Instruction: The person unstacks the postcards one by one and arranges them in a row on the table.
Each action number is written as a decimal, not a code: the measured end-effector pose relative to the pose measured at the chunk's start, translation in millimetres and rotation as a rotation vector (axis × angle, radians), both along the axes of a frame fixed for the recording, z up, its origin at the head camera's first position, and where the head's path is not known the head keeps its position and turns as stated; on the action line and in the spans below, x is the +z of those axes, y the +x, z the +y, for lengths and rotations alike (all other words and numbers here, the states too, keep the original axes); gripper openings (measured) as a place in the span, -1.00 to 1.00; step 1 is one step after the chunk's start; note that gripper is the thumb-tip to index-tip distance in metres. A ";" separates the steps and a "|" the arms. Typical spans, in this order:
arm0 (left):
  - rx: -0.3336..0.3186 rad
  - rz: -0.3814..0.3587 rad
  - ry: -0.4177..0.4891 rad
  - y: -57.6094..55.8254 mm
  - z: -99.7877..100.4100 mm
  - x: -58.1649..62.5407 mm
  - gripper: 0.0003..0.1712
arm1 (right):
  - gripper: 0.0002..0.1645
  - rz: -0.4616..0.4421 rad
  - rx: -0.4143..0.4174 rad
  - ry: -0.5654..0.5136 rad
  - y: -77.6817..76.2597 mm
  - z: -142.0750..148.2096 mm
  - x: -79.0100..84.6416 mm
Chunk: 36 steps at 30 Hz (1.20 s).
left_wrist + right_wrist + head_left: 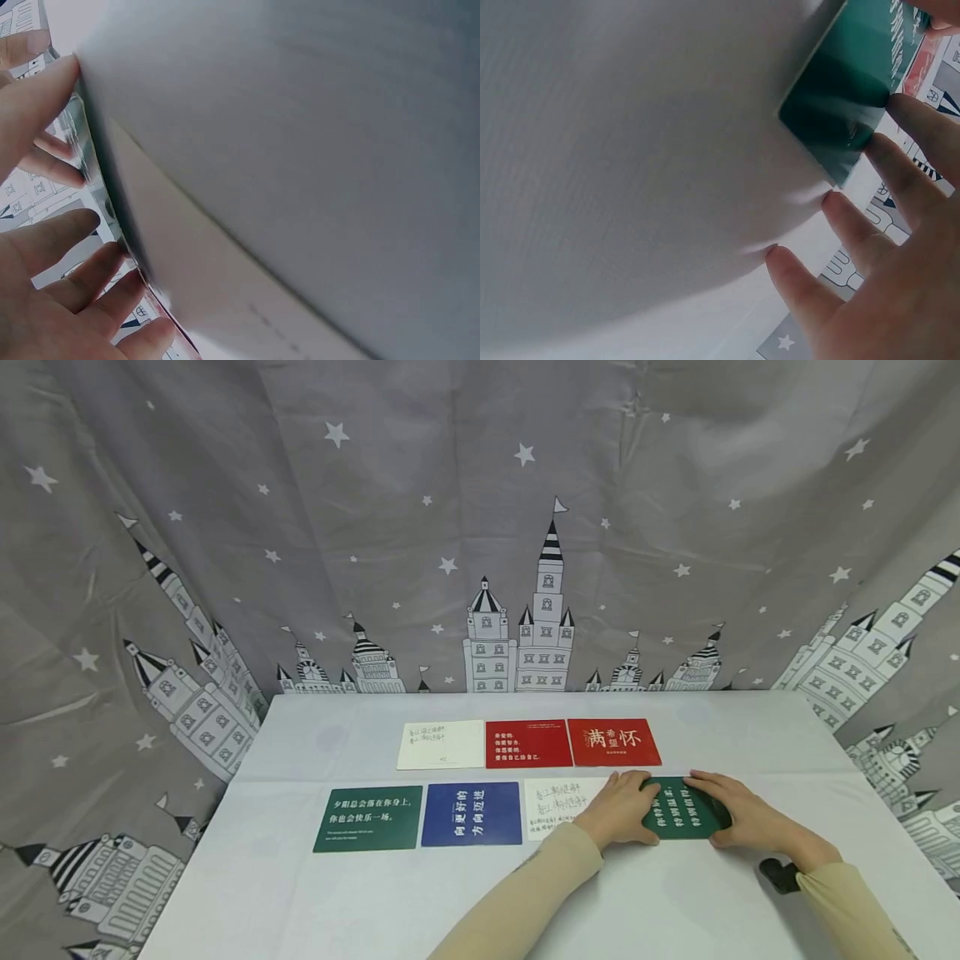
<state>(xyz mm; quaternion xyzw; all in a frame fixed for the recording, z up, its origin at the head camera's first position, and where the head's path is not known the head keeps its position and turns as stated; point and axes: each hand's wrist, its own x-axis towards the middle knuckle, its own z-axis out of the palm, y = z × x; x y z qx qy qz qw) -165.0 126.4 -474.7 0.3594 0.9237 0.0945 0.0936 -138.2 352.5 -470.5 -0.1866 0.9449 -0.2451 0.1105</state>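
Note:
A green card [678, 827] with white vertical writing lies at the right end of the front row. My left hand [617, 810] is at its left edge, with the thumb by the near corner and the fingertips by the far one. Over the right end of that card is my right hand [753, 818]; in the right wrist view two nearly straight fingers [904, 161] touch the card's edge, and the other two rest on the white cloth. Part of a white handwritten card [558, 806] is hidden behind the left hand. In the left wrist view the left fingers [71, 240] are spread and loosely bent.
Left along the front row lie a blue card [471, 827] and another green card [367, 828]. Behind are a white card [441, 753] and two red cards, one plain-lettered [528, 756], one gold-lettered [615, 756]. A grey castle-print curtain [420, 468] backs the white table [255, 877].

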 end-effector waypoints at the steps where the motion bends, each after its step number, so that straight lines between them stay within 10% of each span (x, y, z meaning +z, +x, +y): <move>1: 0.001 0.001 0.000 -0.1 0.3 -0.1 -0.11 | 0.00 0.000 0.000 0.002 0.0 -0.1 -0.1; 14: 0.018 -0.034 0.007 0.7 -16.9 4.8 -0.10 | -0.03 0.014 0.005 0.004 -2.0 -1.7 -3.0; 36: 0.223 -0.030 0.236 10.0 -142.8 38.5 -0.06 | -0.19 0.085 -0.056 -0.052 9.9 -25.9 17.1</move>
